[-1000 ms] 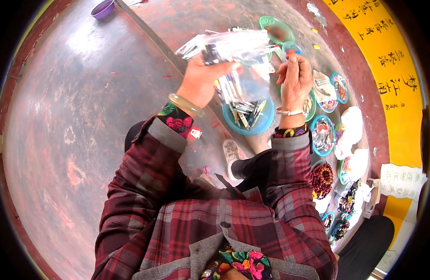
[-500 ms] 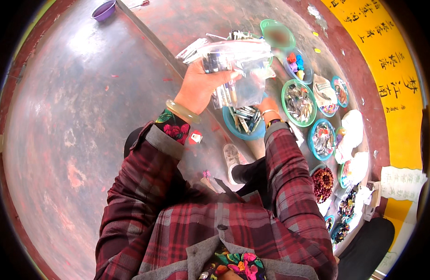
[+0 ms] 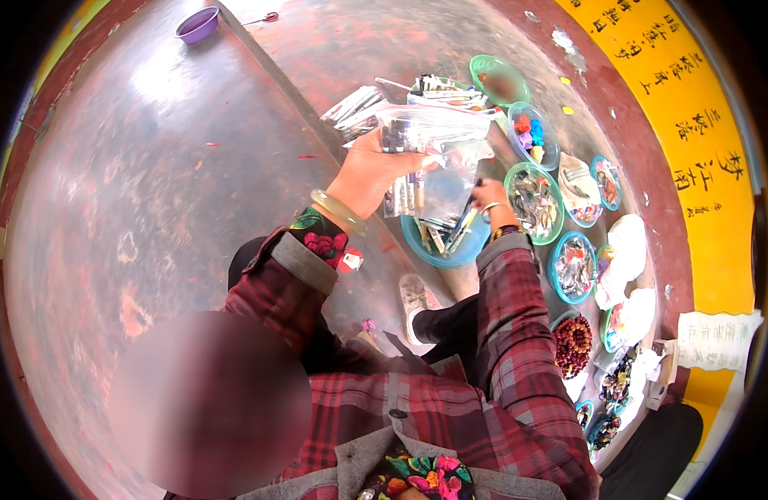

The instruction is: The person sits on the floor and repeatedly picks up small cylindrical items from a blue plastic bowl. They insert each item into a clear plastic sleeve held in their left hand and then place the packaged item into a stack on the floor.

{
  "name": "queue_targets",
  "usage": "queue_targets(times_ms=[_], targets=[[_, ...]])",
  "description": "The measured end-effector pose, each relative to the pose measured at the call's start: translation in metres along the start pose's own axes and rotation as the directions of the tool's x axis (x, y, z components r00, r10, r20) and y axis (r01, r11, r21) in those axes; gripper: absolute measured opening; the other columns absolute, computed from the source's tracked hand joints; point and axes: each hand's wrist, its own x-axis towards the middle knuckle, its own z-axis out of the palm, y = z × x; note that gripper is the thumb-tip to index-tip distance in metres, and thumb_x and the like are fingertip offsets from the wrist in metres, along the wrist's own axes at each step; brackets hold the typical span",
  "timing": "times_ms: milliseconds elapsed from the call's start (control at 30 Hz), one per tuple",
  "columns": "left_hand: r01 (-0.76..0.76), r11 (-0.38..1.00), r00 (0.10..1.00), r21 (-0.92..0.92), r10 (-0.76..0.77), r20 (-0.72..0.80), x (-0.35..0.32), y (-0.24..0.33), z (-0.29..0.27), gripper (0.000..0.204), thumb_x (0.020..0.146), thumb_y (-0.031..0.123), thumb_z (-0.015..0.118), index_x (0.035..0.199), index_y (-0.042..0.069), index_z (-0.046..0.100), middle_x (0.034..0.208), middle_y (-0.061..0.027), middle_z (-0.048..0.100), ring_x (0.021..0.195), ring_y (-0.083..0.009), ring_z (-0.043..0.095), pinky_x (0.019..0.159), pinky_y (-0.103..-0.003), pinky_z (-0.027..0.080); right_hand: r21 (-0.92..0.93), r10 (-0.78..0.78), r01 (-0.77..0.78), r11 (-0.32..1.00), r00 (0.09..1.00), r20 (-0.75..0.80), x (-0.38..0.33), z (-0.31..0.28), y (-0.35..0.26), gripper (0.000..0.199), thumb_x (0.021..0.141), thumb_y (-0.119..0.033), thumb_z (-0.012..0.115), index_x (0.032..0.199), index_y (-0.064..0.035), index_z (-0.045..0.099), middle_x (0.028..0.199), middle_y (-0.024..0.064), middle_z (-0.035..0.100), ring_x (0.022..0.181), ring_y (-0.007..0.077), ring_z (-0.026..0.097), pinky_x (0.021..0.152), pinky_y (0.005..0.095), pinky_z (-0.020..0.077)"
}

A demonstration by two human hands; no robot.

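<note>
A clear zip bag point(image 3: 446, 187) with several pens point(image 3: 409, 192) inside is gripped near its top by my left hand point(image 3: 369, 177), thumb across its front. Just right of the bag, my right hand point(image 3: 489, 197) is closed on a dark, slim pen point(image 3: 467, 218). Below both hands sits a round blue basin point(image 3: 417, 247) with several loose pens point(image 3: 438, 237) in it, partly hidden by the bag. More white pens point(image 3: 355, 108) in packets lie on the floor beyond my left hand.
To the right stand a green basin point(image 3: 509, 187) of small packets, a clear bowl point(image 3: 551, 150) with colourful pieces, a blue basket point(image 3: 553, 271) and dark red beads point(image 3: 573, 343). A purple basin point(image 3: 197, 27) is far left. Another person's dark-clothed leg point(image 3: 659, 450) shows at lower right.
My right hand has come up out of the blue basin and now shows a dark pen. The bag and left hand sit slightly lower and further right in view. A blurred round patch now covers the lower left.
</note>
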Motion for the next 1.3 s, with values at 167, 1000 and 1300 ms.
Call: queue_targets(times_ms=[167, 1000, 1300], targets=[[0.027, 1.0, 1.0, 0.011, -0.027, -0.016, 0.001, -0.003, 0.0, 0.022, 0.078, -0.004, 0.062, 0.1, -0.003, 0.058, 0.088, -0.0072, 0.062, 0.08, -0.0158, 0.06, 0.073, -0.029, 0.049, 0.713, -0.165, 0.189, 0.675, 0.981, -0.103, -0.039, -0.076, -0.037, 0.016, 0.086, -0.02, 0.06, 0.097, -0.0092, 0.061, 0.085, 0.0024, 0.065, 0.074, 0.0114, 0.061, 0.056, 0.0254, 0.0441], [-0.009, 0.977, 0.969, 0.212, -0.044, 0.243, -0.002, -0.013, 0.009, 0.04, 0.08, -0.002, 0.062, 0.118, -0.001, 0.052, 0.109, -0.0029, 0.06, 0.095, -0.0089, 0.056, 0.086, -0.027, 0.045, 0.931, -0.635, 0.117, 0.347, 0.759, 0.142, -0.13, -0.039, -0.119, 0.018, 0.079, -0.004, 0.066, 0.096, -0.0013, 0.061, 0.097, 0.0088, 0.064, 0.084, 0.0149, 0.062, 0.074, 0.0272, 0.0506], [0.154, 0.823, 0.832, 0.546, -0.406, 0.379, -0.01, -0.018, 0.005, 0.029, 0.077, 0.007, 0.068, 0.104, 0.001, 0.06, 0.096, -0.0009, 0.062, 0.088, -0.009, 0.055, 0.082, -0.027, 0.044, 0.818, -0.573, 0.1, 0.567, 0.761, 0.305, -0.157, -0.057, -0.143, 0.034, 0.081, -0.006, 0.063, 0.114, -0.0037, 0.056, 0.093, 0.0057, 0.064, 0.08, 0.0104, 0.06, 0.07, 0.0226, 0.0478]])
